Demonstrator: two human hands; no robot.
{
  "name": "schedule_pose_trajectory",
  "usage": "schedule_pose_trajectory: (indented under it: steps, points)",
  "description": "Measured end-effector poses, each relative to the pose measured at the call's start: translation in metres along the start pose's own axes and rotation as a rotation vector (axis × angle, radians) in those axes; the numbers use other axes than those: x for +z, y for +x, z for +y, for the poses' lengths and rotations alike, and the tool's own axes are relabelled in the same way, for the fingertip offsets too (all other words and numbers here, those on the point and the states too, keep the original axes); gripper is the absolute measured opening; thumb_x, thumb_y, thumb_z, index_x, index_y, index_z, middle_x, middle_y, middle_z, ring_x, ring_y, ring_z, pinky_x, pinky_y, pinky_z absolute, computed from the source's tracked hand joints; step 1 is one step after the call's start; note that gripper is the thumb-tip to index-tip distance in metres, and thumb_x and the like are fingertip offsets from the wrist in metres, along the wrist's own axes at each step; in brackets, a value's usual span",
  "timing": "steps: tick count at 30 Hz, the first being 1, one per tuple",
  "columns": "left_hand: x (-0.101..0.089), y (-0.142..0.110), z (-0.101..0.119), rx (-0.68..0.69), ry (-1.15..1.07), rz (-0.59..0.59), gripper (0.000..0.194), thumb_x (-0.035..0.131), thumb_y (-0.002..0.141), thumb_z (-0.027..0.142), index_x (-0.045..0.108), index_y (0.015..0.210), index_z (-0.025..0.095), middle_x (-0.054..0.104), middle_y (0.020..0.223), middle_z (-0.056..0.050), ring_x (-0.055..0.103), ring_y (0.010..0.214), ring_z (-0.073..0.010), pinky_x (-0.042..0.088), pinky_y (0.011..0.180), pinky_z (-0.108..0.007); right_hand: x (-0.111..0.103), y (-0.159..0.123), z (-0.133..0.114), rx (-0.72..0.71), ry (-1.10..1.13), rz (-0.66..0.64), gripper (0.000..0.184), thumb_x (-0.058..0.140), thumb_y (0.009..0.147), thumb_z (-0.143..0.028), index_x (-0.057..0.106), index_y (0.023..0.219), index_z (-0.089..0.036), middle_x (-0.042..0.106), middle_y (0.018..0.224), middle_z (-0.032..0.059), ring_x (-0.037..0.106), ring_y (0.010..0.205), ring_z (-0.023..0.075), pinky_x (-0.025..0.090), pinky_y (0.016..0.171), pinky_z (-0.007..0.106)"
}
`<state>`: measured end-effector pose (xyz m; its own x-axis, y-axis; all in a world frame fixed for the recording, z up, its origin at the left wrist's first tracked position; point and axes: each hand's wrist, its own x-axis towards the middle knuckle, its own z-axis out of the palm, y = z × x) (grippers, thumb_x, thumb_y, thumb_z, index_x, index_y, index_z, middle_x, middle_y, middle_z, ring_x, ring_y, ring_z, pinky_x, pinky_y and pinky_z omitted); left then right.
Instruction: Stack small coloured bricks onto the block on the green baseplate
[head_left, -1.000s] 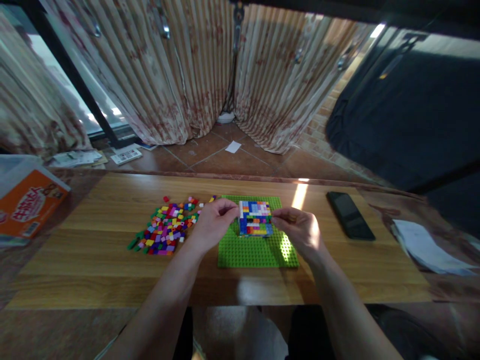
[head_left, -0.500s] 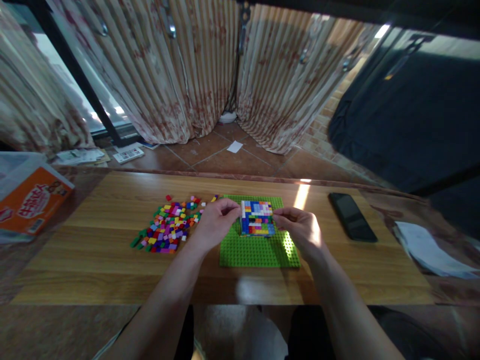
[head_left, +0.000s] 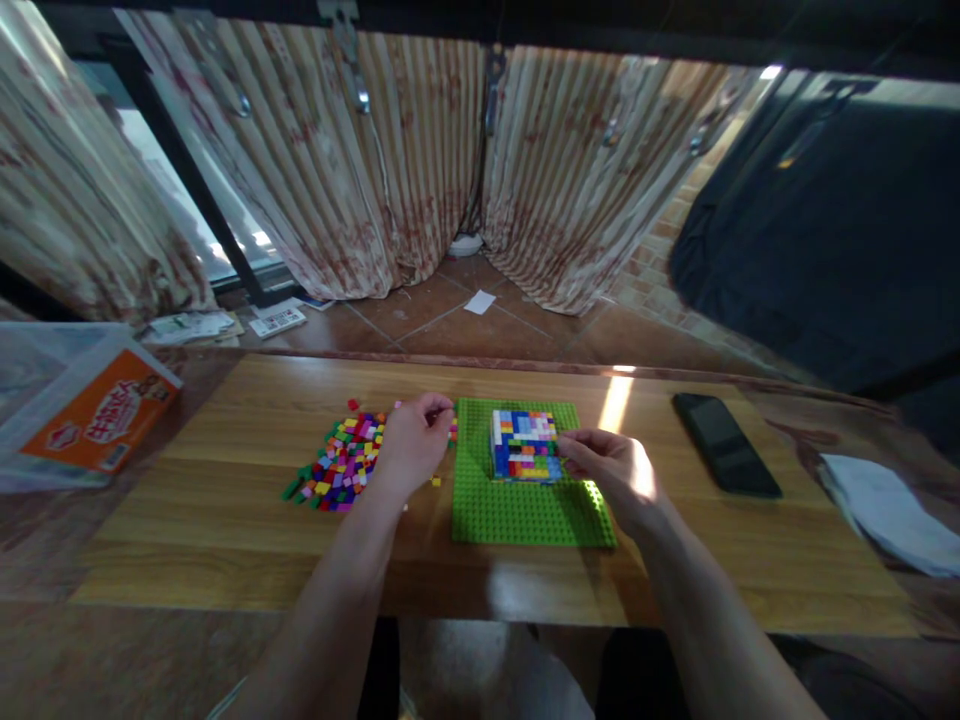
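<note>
A low block of multicoloured toy building bricks point(head_left: 525, 446) sits on a green studded baseplate point(head_left: 517, 520). At its right side is my right hand point(head_left: 611, 470), thumb and forefinger pinched against the block's edge; whether a loose brick is between them is hidden. My left hand point(head_left: 412, 445) is apart from the block, above the table by the baseplate's left edge. Its fingers are curled with thumb and forefinger close together, and anything in them is too small to make out. The left hand partly covers a pile of loose bricks point(head_left: 341, 465).
A black phone point(head_left: 726, 445) lies on the wooden table point(head_left: 217, 480) at the right, with white papers point(head_left: 885, 510) beyond it. A clear plastic tub with an orange label point(head_left: 105, 410) stands at the left. Curtains point(head_left: 420, 170) hang behind the table.
My left hand has left the block's left side and moved left toward the loose bricks. My right hand stays at the block's right edge. The whole view has shifted slightly.
</note>
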<state>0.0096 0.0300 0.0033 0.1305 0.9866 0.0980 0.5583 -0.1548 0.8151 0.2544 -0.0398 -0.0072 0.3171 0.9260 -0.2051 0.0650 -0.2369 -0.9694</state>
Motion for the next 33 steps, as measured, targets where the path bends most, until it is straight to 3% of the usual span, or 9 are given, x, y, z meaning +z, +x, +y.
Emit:
schedule_pose_trajectory:
  steps: [3,6,11,15,18,21,26,33]
  points:
    - [-0.009,0.005,-0.005,-0.009,0.269,0.073,0.026,0.047,0.085,0.014,0.069,0.098,0.013,0.073,0.098,-0.011,0.066,0.092,-0.0232,0.050,0.086,-0.036,-0.001,-0.001,-0.001,-0.005,0.010,0.056,0.039,0.080,0.061,-0.051,0.072,0.069,-0.014,0.065,0.059,0.0038,0.053,0.049,0.0100,0.044,0.047,0.024]
    - [-0.008,0.010,-0.008,0.085,0.469,0.075,0.034,0.045,0.083,0.008,0.068,0.109,0.011,0.070,0.112,-0.013,0.062,0.106,-0.0260,0.045,0.099,-0.041,0.001,-0.002,-0.003,-0.025,0.029,0.100,0.040,0.080,0.059,-0.052,0.071,0.069,-0.014,0.066,0.060,0.0038,0.053,0.050,0.0101,0.045,0.049,0.024]
    - [0.008,0.017,-0.011,0.279,0.501,0.015,0.036,0.047,0.086,0.014,0.064,0.118,0.011,0.064,0.124,-0.013,0.055,0.117,-0.0246,0.041,0.105,-0.040,0.003,-0.005,-0.004,-0.048,0.026,0.101,0.040,0.081,0.059,-0.052,0.073,0.072,-0.015,0.066,0.060,0.0036,0.055,0.051,0.0110,0.047,0.051,0.025]
    - [0.019,0.018,-0.014,0.341,0.507,-0.052,0.029,0.046,0.084,0.012,0.068,0.104,0.014,0.068,0.111,-0.011,0.059,0.109,-0.0229,0.044,0.101,-0.039,0.000,-0.005,-0.003,-0.064,0.021,0.122,0.039,0.081,0.058,-0.051,0.073,0.072,-0.016,0.067,0.059,0.0041,0.055,0.052,0.0119,0.047,0.051,0.027]
    - [0.020,0.018,-0.015,0.306,0.530,-0.037,0.024,0.047,0.082,0.010,0.070,0.086,0.017,0.069,0.091,-0.009,0.061,0.095,-0.0223,0.046,0.095,-0.038,0.000,-0.005,-0.004,-0.069,0.019,0.112,0.037,0.081,0.058,-0.050,0.073,0.070,-0.016,0.066,0.059,0.0041,0.055,0.052,0.0118,0.047,0.051,0.027]
    - [0.015,0.016,-0.015,0.260,0.553,-0.028,0.025,0.047,0.079,0.008,0.069,0.077,0.017,0.067,0.084,-0.009,0.061,0.089,-0.0228,0.047,0.091,-0.038,0.001,-0.006,-0.005,-0.074,0.016,0.101,0.036,0.080,0.059,-0.049,0.073,0.069,-0.016,0.065,0.058,0.0033,0.054,0.051,0.0110,0.046,0.050,0.026]
    - [-0.001,0.009,-0.013,0.191,0.572,-0.077,0.025,0.048,0.073,0.005,0.070,0.077,0.016,0.067,0.083,-0.009,0.061,0.085,-0.0229,0.047,0.085,-0.036,0.002,-0.006,-0.004,-0.077,0.011,0.096,0.035,0.080,0.060,-0.048,0.073,0.072,-0.016,0.066,0.058,0.0027,0.056,0.052,0.0113,0.047,0.051,0.026]
    - [-0.011,0.004,-0.014,0.215,0.629,-0.092,0.023,0.049,0.076,0.008,0.069,0.081,0.017,0.069,0.087,-0.008,0.063,0.086,-0.0214,0.048,0.083,-0.033,0.006,-0.008,-0.009,-0.124,0.004,0.092,0.034,0.080,0.060,-0.048,0.073,0.068,-0.015,0.066,0.057,0.0035,0.056,0.051,0.0119,0.047,0.048,0.025]
